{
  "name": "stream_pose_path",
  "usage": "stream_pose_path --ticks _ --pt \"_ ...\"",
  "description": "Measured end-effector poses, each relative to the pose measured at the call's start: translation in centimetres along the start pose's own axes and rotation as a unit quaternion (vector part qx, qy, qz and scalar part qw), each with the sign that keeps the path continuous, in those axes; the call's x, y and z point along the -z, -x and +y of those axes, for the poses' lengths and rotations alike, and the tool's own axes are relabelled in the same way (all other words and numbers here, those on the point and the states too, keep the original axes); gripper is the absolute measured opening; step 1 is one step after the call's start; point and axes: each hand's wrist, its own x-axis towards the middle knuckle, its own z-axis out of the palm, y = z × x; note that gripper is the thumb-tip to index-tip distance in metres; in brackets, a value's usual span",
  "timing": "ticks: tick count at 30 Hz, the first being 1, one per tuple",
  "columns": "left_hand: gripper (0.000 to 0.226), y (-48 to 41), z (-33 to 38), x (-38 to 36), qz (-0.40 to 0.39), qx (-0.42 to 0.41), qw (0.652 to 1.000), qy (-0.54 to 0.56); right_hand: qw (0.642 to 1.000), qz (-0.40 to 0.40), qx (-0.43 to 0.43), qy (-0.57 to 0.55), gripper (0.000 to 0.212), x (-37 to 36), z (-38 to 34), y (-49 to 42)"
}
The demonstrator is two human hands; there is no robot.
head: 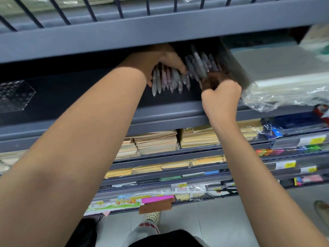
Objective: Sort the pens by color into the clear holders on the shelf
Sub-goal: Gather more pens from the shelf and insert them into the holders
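Grey and pink pens (169, 81) fan out tips-down in the grip of the left hand (160, 59), deep in the dark shelf (89, 97). Just beside them, more pens (199, 65) sit in a tilted clear holder (236, 68). The right hand (220, 97) curls at its base, seemingly gripping it, though it's blurred.

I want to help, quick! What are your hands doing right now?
Left hand: grips a bunch of pens.
Right hand: curled, too blurred to tell if it holds anything.
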Motion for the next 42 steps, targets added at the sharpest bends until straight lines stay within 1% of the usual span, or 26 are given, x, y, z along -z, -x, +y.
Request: stream_pose_path --ticks 2,4,5,7,8,10,11,12,14,15,16,17,19,21,22,24,27,28,31,33,35,37,39,40,41,42 --pt "0.038 0.2 0.6 0.2 -0.003 0.015 1.000 -0.014 1.000 -0.003 -0.011 0.009 0.014 0.2 -0.1 0.1" --pt "0.034 0.6 1.4 0.2 -0.007 0.014 0.999 -0.038 1.000 -0.004 -0.014 0.012 0.014 0.2 -0.1 0.1" --pt "0.035 0.8 1.9 0.2 -0.015 0.008 0.998 -0.053 1.000 -0.003 -0.016 0.012 0.014 0.2 -0.1 0.1" --pt "0.053 1.1 2.9 -0.1 -0.047 0.013 0.995 -0.085 1.000 0.000 -0.024 0.016 0.013 0.2 -0.1 0.2" --pt "0.058 1.1 3.4 -0.4 -0.075 0.020 0.991 -0.107 0.999 0.002 -0.028 0.017 0.015 0.1 -0.1 0.2" --pt "0.056 0.8 3.8 -0.8 -0.117 0.025 0.982 -0.145 0.999 0.004 -0.033 0.022 0.015 0.0 -0.2 0.2" --pt "0.053 0.5 3.7 -0.9 -0.119 0.020 0.981 -0.149 0.999 0.007 -0.032 0.024 0.014 -0.1 -0.2 0.2" --pt "0.046 0.2 3.4 -0.8 -0.099 0.011 0.984 -0.146 0.999 0.011 -0.028 0.025 0.013 -0.2 -0.2 0.2" --pt "0.025 -0.6 2.5 -0.4 -0.031 -0.008 0.989 -0.147 0.999 0.020 -0.021 0.025 0.011 -0.3 -0.1 0.1" --pt "0.024 -0.6 2.1 -0.2 -0.036 0.003 0.987 -0.154 0.999 0.027 -0.015 0.026 0.014 -0.4 -0.1 0.2" --pt "0.028 -0.5 1.8 -0.1 -0.062 0.019 0.984 -0.164 0.999 0.033 -0.008 0.028 0.017 -0.5 -0.1 0.1" --pt "0.030 -0.5 1.4 0.0 -0.067 0.033 0.983 -0.170 0.999 0.039 -0.003 0.030 0.018 -0.5 -0.1 0.2" --pt "0.031 -0.8 0.8 -0.2 -0.002 0.032 0.982 -0.184 0.998 0.043 0.006 0.034 0.019 -0.5 -0.1 0.2" --pt "0.055 -1.0 0.1 -0.3 0.042 0.019 0.978 -0.202 0.998 0.043 0.017 0.037 0.025 -0.4 -0.2 0.2" --pt "0.061 -1.4 -0.2 -0.3 0.058 0.015 0.978 -0.199 0.998 0.044 0.021 0.037 0.029 -0.4 -0.2 0.3" --pt "0.062 -2.0 -0.8 -0.2 0.079 0.008 0.981 -0.175 0.998 0.046 0.022 0.038 0.031 -0.3 -0.3 0.3" --pt "0.067 -1.7 -1.5 -0.8 0.113 -0.026 0.989 -0.096 0.998 0.044 0.020 0.040 0.031 -0.3 -0.3 0.3" --pt "0.067 -1.3 -1.8 -0.9 0.124 -0.039 0.988 -0.084 0.998 0.045 0.022 0.040 0.032 -0.3 -0.3 0.3" --pt "0.052 0.0 -2.9 -1.1 0.140 -0.045 0.988 -0.045 0.998 0.042 0.018 0.037 0.033 -0.4 -0.1 0.2" --pt "0.057 0.6 -3.7 -1.0 0.150 -0.058 0.987 -0.011 0.999 0.037 0.007 0.032 0.029 -0.4 -0.1 0.2" --pt "0.064 1.0 -4.4 -1.0 0.140 -0.057 0.989 0.011 0.999 0.035 0.001 0.025 0.028 -0.4 -0.1 0.2" --pt "0.060 1.9 -4.9 -1.1 0.130 -0.033 0.990 0.034 1.000 0.029 0.001 0.002 0.029 -0.3 -0.3 0.2" --pt "0.047 2.4 -5.3 -0.9 0.104 0.005 0.993 0.064 0.999 0.023 0.005 -0.041 0.028 0.0 -0.6 0.2" --pt "0.040 2.4 -5.7 -0.8 0.074 0.020 0.993 0.091 0.998 0.026 0.011 -0.053 0.027 0.3 -0.7 0.2" --pt "0.035 2.6 -6.0 -0.8 0.045 0.024 0.991 0.126 0.998 0.031 0.015 -0.059 0.026 0.6 -0.8 0.3" --pt "0.028 3.0 -6.4 -0.8 0.033 0.019 0.984 0.176 0.997 0.035 0.013 -0.068 0.026 1.0 -0.9 0.5"
